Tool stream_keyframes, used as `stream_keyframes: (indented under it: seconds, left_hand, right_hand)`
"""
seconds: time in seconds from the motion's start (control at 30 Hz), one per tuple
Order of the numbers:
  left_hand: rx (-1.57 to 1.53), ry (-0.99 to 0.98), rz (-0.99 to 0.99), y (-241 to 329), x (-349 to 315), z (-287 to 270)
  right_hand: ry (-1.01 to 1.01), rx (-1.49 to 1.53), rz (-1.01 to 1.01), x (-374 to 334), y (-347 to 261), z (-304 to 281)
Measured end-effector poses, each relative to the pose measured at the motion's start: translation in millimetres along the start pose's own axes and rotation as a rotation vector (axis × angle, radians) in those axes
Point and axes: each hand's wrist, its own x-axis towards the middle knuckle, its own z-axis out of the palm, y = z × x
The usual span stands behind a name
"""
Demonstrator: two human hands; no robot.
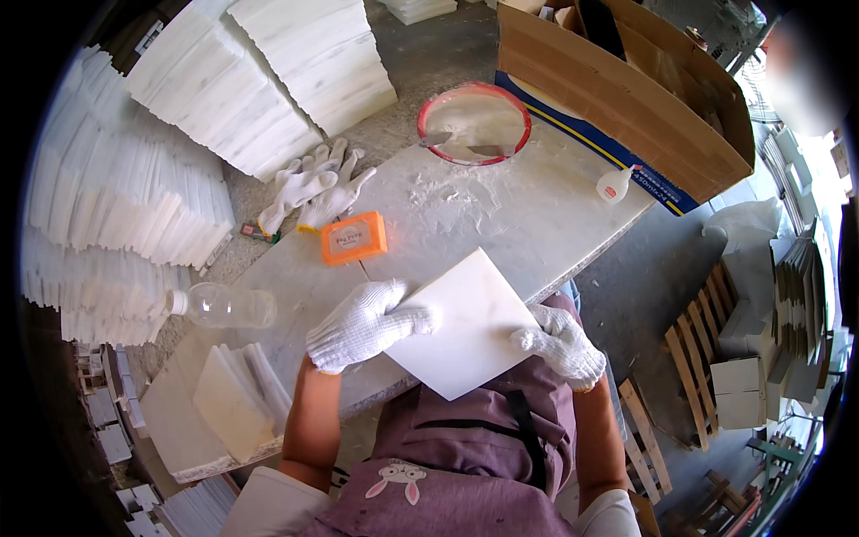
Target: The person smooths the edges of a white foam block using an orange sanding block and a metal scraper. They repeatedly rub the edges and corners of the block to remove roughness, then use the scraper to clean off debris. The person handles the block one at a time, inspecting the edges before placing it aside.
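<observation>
A square white stone tile point(467, 327), faintly veined, is held between my two hands above the front edge of the table and my purple apron. My left hand point(362, 324), in a white knitted glove, grips its left corner with the thumb on top. Gloved the same way, my right hand point(564, 345) pinches the opposite corner, its fingers partly hidden under the tile. Beyond the left hand an orange hand pad block point(354, 238) lies on the table. A pair of spare white gloves point(320, 186) rests just behind that block.
A red-rimmed bowl point(474, 97) of white paste holds scrapers at the table's point(403, 197) far side. A small white bottle point(615, 184) stands near a cardboard box point(617, 94). Left are a clear plastic bottle point(234, 306), upright tiles point(234, 394) and tall tile stacks point(134, 179). Wooden pallets point(702, 358) lie right.
</observation>
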Motion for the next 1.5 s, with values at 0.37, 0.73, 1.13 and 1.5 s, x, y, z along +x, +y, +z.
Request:
stream_keyframes:
  seconds: [0.37, 0.73, 1.13, 1.5]
  left_hand:
    - [-0.231, 0.170, 0.031, -22, 28, -14]
    - [-0.232, 0.138, 0.021, -13, 61, -26]
    - [-0.149, 0.172, 0.006, -11, 77, -40]
    - [-0.035, 0.162, 0.061, 18, 66, -44]
  right_hand:
    - [0.598, -0.497, -0.284, 67, -76, -21]
    - [0.610, -1.243, -0.405, 165, -99, -30]
    - [0.667, -0.568, -0.367, 147, -101, -58]
    - [0.639, -0.331, -0.284, 149, -80, -64]
